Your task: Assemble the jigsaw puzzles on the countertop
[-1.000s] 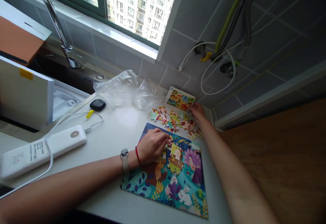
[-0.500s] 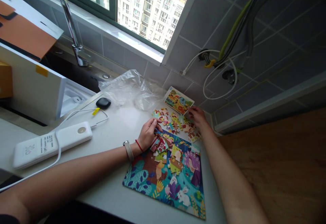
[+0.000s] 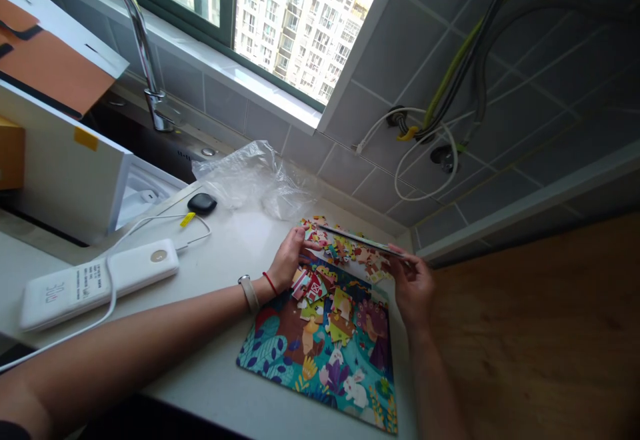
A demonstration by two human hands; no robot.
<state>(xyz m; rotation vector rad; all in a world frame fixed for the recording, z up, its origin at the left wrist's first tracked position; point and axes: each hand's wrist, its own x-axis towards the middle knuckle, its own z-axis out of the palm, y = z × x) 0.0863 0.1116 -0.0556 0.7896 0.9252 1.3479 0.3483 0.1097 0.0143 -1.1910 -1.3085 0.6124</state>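
Observation:
My right hand (image 3: 414, 287) grips a picture card (image 3: 357, 237) by its right end. The card is tilted nearly edge-on above the loose puzzle pieces (image 3: 373, 261), so its picture is hidden. My left hand (image 3: 289, 260) rests at the upper left edge of a colourful illustrated board (image 3: 285, 360), fingers stretched towards the pieces; I see nothing held in it. A few joined puzzle pieces with a red barn (image 3: 316, 288) lie on the board beside that hand. Right of them are more joined pieces (image 3: 341, 327), yellow and green.
Crumpled clear plastic (image 3: 255, 183) lies behind the left hand. Left on the counter are a black case (image 3: 202, 203) and a white power bank (image 3: 100, 285) with a cable. A large white box (image 3: 60, 160) stands by the sink tap (image 3: 157, 110). A tiled wall bounds the right.
My right hand has taken the card from against the wall and brought it nearer, turning it edge-on over the pieces. My left hand has shifted only slightly.

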